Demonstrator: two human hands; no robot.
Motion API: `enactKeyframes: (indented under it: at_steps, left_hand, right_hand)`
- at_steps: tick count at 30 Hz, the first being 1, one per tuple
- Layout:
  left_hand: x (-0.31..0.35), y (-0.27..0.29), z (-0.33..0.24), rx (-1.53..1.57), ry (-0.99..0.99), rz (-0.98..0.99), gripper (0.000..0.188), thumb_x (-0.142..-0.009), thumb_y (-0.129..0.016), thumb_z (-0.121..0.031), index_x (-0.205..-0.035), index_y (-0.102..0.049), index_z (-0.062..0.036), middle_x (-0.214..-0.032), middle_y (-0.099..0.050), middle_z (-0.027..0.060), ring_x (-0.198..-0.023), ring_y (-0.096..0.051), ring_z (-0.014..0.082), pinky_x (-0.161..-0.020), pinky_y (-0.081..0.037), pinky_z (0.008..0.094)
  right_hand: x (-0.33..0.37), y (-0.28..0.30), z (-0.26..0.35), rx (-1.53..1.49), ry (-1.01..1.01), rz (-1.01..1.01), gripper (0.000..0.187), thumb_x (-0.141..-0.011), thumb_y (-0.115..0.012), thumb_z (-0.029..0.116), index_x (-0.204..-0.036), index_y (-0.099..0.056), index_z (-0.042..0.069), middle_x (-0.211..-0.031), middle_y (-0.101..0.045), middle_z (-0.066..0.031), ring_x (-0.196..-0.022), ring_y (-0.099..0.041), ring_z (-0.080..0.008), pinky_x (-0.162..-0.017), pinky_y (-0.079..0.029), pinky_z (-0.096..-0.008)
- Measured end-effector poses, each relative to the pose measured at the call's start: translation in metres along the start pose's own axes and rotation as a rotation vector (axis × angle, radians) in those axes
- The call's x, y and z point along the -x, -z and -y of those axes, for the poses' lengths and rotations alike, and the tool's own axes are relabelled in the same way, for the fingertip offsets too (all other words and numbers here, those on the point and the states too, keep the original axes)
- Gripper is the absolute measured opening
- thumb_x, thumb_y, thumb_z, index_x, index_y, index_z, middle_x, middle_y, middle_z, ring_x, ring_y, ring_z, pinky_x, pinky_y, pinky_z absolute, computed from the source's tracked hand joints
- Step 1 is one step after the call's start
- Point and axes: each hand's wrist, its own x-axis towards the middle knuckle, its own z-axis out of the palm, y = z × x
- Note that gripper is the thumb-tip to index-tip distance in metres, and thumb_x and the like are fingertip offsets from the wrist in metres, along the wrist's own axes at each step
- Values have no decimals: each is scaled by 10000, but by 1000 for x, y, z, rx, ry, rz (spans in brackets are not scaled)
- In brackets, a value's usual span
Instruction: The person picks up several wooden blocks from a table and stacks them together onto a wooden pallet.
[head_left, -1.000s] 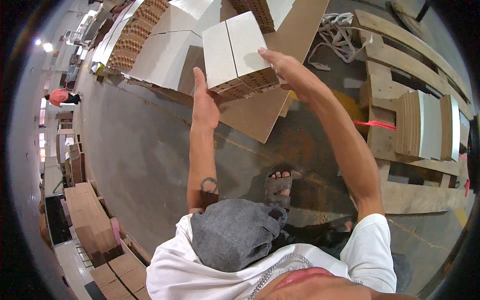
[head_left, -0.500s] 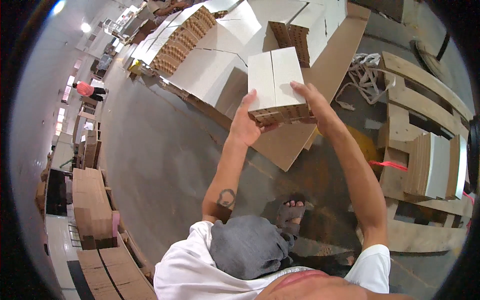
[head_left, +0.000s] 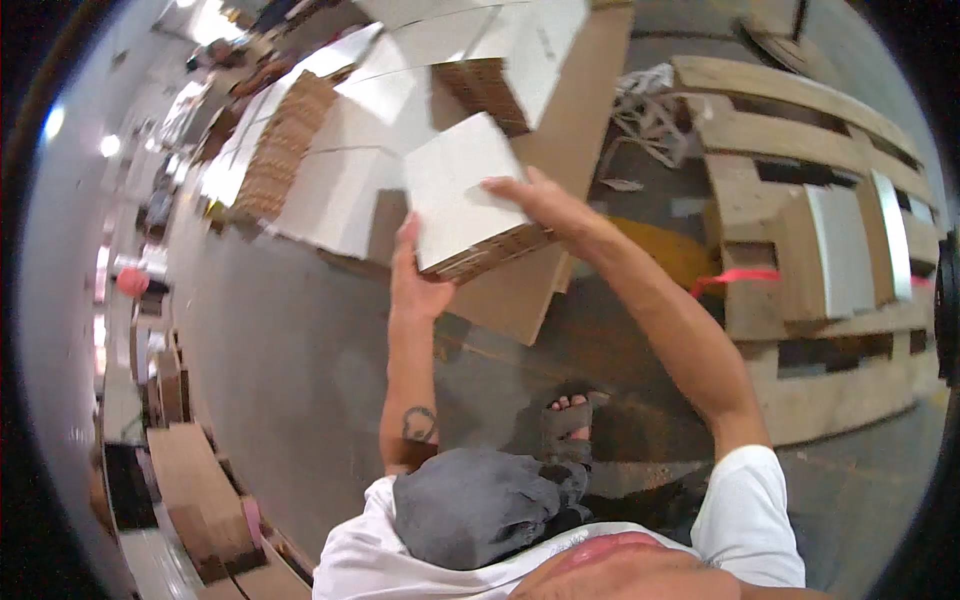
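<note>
Between my hands is a stack of white-topped cardboard pieces, its brown layered edges facing me. It is tilted, with its right side higher in view. My left hand grips the lower left corner, thumb up along the side. My right hand holds the right side, its thumb lying on the white top and the other fingers mostly hidden. Just beyond are more white cardboard stacks on a brown cardboard sheet. One raised block of them shows brown edges.
At right stands a wooden pallet bearing a smaller cardboard stack, with a red strap beside it. Tangled white strapping lies on the floor. Brown cartons are at lower left. A person in a pinkish-red top is far off.
The held stack has turned and tilted, and my right thumb lies farther over its top. The surroundings have shifted left in view.
</note>
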Motion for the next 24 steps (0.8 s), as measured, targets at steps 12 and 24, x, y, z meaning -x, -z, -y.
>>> enactKeyframes:
  at_steps: [12, 24]
  left_hand:
    - [10, -33, -1, -73, 25, -38, 721, -871, -571, -535, -1375, -402, -48, -1357, -472, 163, -1223, -482, 342, -988, -422, 518]
    - [61, -39, 48, -192, -79, -132, 720, -845, -583, -503, -1369, -408, -41, -1373, -471, 114, -1234, -480, 286, -998, -427, 434]
  right_hand:
    - [27, 18, 34, -55, -189, 144, 1007, -712, -685, 645, -1355, -353, -55, -1241, -514, -234, -1138, -527, -287, -887, -458, -420]
    - [98, 30, -1, -113, 129, 61, 911, -783, -748, 379, -1440, -238, 9, -1267, -519, -149, -1134, -528, -205, -964, -429, -347]
